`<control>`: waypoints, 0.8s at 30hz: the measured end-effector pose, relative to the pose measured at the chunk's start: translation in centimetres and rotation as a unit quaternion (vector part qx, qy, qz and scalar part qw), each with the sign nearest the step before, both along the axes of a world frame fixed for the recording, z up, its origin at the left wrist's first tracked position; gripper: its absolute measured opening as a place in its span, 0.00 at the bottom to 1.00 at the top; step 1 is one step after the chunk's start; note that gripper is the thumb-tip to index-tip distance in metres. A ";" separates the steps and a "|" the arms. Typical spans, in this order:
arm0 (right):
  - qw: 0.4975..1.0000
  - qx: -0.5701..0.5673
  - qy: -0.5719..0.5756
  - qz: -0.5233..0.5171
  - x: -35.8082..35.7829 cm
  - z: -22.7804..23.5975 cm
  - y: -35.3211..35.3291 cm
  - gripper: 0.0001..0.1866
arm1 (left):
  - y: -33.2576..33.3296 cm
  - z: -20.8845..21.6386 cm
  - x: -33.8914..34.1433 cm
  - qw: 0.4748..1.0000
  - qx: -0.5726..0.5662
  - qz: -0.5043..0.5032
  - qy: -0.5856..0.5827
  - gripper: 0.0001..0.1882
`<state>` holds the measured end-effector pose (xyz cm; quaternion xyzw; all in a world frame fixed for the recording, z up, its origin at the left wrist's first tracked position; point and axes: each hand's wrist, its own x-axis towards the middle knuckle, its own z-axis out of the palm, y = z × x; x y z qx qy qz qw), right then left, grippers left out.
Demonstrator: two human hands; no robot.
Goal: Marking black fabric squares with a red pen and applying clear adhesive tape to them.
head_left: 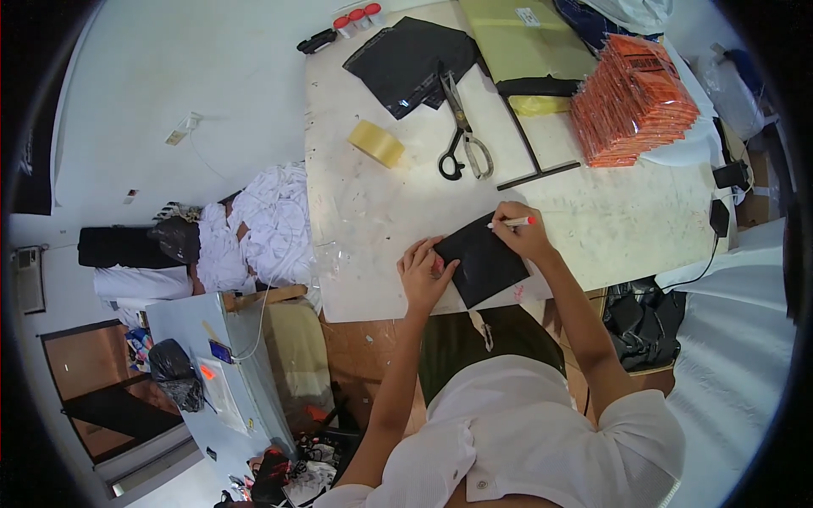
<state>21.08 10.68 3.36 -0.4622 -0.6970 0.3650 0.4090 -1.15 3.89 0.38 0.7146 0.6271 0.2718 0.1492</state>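
White with a red end, one slim marker point(515, 223) slants in the right hand point(527, 239), whose fingers close round it, the tip at the far corner of one pouch point(487, 267). That pouch is black, smooth, flat and four-sided, lying askew near the front edge of the pale bench point(618, 229). The left hand point(421, 275) rests at its left side, fingers bent; something red point(437, 267) shows beside the thumb, and I cannot tell whether it is held. Farther out lie one yellowish tape roll point(373, 142), one pair of metal scissors point(463, 127), creased black plastic point(385, 63), three red-capped jars point(356, 19) and shiny orange packets point(631, 106), stacked too thickly to count.
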 end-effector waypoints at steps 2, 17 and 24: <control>0.999 -0.007 0.023 0.030 0.2 0.0 0.1 0.04 | 0.0 0.1 0.0 1.000 0.000 -0.005 0.007 0.19; 0.998 -0.058 0.011 0.033 1.4 0.5 0.2 0.04 | 0.1 0.6 0.3 1.000 -0.006 0.006 -0.015 0.14; 1.000 0.010 0.018 -0.013 1.3 -0.3 0.7 0.03 | 0.1 0.5 0.3 1.000 -0.012 0.008 -0.010 0.15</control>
